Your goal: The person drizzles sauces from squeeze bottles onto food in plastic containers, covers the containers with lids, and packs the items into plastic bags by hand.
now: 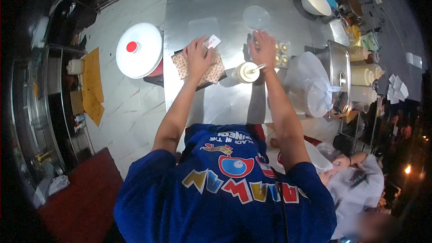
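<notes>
My left hand point(198, 58) lies over a stack of patterned paper point(215, 69) on the steel table, its fingers slightly bent and apart. A small white card with red print point(213, 42) is beside its fingertips. My right hand point(264, 51) reaches over the left side of a clear tray point(281, 64) with its fingers stretched out; it covers part of the tray. Several small round pale pieces with dark centres point(283, 58) sit in the tray. Between my hands stands a squeeze bottle of pale sauce point(247, 73), its nozzle pointing towards my right wrist.
A round clear lid point(256, 17) lies farther back on the steel table point(234, 0). A tied plastic bag point(310, 85) and a steel pan point(340, 54) are at right, near sauce bottles point(362, 75). A white lidded container point(139, 50) stands left. Another person point(360, 189) is at lower right.
</notes>
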Motion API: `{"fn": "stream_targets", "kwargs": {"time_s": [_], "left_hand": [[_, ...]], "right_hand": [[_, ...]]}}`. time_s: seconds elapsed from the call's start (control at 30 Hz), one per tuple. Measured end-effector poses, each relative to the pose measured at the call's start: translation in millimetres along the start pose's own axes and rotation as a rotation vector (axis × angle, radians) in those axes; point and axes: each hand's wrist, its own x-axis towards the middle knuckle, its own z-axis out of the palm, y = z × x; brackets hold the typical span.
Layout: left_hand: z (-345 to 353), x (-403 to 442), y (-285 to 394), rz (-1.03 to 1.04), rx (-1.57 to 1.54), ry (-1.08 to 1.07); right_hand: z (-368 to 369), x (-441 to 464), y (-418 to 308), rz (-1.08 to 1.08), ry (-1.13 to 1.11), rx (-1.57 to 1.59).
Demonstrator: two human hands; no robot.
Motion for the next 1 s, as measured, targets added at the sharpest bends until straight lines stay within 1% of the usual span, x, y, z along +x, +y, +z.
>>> {"fn": "stream_targets", "kwargs": {"time_s": [0.07,0.13,0.17,0.2,0.23,0.3,0.33,0.4,0.5,0.53,0.63,0.7,0.83,0.93,1.0], "left_hand": [[-0.4,0.1,-0.6,0.006,0.024,-0.025],[-3.7,0.3,1.6,0.019,0.038,-0.07],[-1.4,0.4,-0.6,0.027,0.038,-0.053],[2.3,-1.4,-3.5,0.031,0.035,-0.038],[6.3,-1.5,-7.4,0.033,0.034,-0.021],[5.1,2.5,-4.1,0.025,0.01,-0.066],[3.8,2.4,-1.7,0.023,0.017,-0.079],[2.0,0.7,-4.3,0.009,0.05,-0.108],[-5.7,8.4,3.2,0.03,0.115,-0.151],[-10.0,14.6,6.9,0.039,0.164,-0.199],[-7.1,30.7,-4.8,0.075,0.229,-0.244],[-8.9,43.9,-9.6,-0.016,0.144,-0.251],[-13.6,58.1,-25.6,-0.195,-0.051,-0.239],[-3.9,61.7,-52.2,-0.207,-0.158,-0.244],[-5.8,62.2,-50.8,-0.217,-0.167,-0.259]], "right_hand": [[-3.5,1.0,-3.3,-0.003,0.048,0.012],[-5.5,-1.4,2.9,0.034,0.147,0.267],[-9.0,-3.1,4.9,0.048,0.202,0.392],[-20.0,-5.6,-5.6,0.096,0.367,0.428],[-27.6,-12.2,-6.2,0.194,0.428,0.503],[-32.0,-31.6,-6.9,0.383,0.528,0.67],[-34.8,-45.6,-11.1,0.429,0.544,0.705],[-42.0,-77.4,-27.1,0.52,0.557,0.786],[-23.0,-130.0,-31.3,0.591,0.44,0.865],[-15.6,-144.7,-30.7,0.592,0.418,0.875],[-6.2,-172.5,-32.6,0.611,0.349,0.895],[-9.6,-173.7,-33.5,0.63,0.309,0.899],[-7.8,-172.1,-33.0,0.635,0.345,0.957],[-11.0,-171.8,-37.7,0.621,0.339,0.948],[-10.2,-171.9,-36.2,0.606,0.334,0.937]]}}
